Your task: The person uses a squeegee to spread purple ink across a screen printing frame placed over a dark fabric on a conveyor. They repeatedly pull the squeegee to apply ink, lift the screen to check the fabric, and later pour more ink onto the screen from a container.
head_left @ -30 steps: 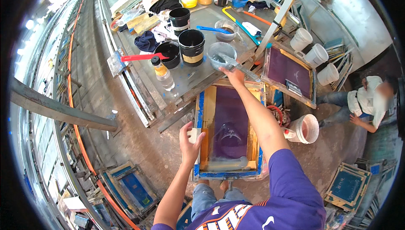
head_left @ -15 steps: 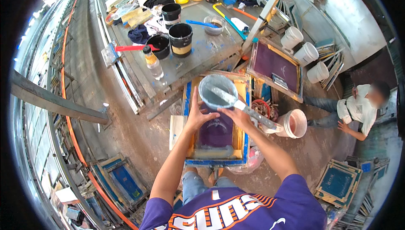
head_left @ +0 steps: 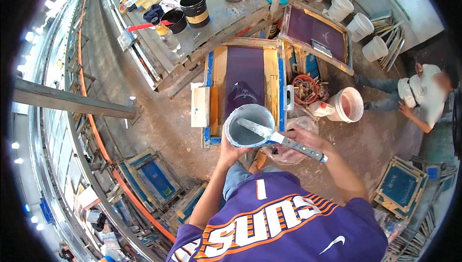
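A grey-white tub (head_left: 236,143) with greyish paste coating its inside is close in front of my body. My left hand (head_left: 232,150) is closed around its left side. A spatula (head_left: 303,148) leans across the tub, its smeared blade inside and its grey handle sticking out to the right. Beside that handle is my right hand (head_left: 310,138), fingers loosely stretched toward the tub and partly hidden by the handle; I see no grip on it. Just beyond the tub lies a screen-printing frame (head_left: 276,77) with purple mesh, a pale printed motif and blue-taped edges.
A worktable (head_left: 226,26) ahead carries black tubs (head_left: 195,11) and a clear bottle (head_left: 168,38). To the right are a second screen frame (head_left: 317,36), a red basket (head_left: 304,89) and a white pail (head_left: 349,104). A co-worker (head_left: 426,91) stands at far right. A beam (head_left: 72,98) crosses at left.
The tub and spatula have come back toward my body, uncovering more of the screen frame. My right hand has moved right, from the tub's near side to beside the spatula handle.
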`<state>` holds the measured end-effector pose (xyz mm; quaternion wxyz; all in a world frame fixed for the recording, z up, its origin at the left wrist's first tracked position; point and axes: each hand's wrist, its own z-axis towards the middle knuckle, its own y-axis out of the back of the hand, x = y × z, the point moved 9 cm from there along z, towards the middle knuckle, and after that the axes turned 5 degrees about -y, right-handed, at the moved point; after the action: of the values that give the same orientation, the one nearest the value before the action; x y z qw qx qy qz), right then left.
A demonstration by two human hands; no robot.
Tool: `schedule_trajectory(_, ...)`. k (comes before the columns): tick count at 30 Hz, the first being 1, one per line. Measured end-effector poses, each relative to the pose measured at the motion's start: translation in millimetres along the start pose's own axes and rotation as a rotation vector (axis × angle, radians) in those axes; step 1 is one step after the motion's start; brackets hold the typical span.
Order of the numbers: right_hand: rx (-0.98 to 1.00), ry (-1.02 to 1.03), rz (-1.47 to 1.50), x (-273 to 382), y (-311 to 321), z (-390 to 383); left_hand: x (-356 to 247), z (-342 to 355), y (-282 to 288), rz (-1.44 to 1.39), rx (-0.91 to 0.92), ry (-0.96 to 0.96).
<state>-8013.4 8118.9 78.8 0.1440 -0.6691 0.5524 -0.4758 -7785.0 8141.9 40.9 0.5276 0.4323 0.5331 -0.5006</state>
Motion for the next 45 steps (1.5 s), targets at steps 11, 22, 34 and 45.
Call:
schedule_trajectory(11, -0.359, 0.270, -1.378, 33, -34, -38, -55, 0, 9, 0.652, 0.107, -0.257)
schedule_trajectory(22, -0.661, 0.420, -1.546, 45, -28, -71, -63, 16, -2, 1.036, 0.269, -0.312)
schedule_trajectory(34, -0.740, 0.316, -1.528, 40, -6, -83, -56, 24, 2, 1.053, 0.209, -0.319)
schedule_trajectory(45, -0.701, 0.312, -1.925, 66, -29, 7, 12, 9, 63, 0.492, 0.085, 0.096)
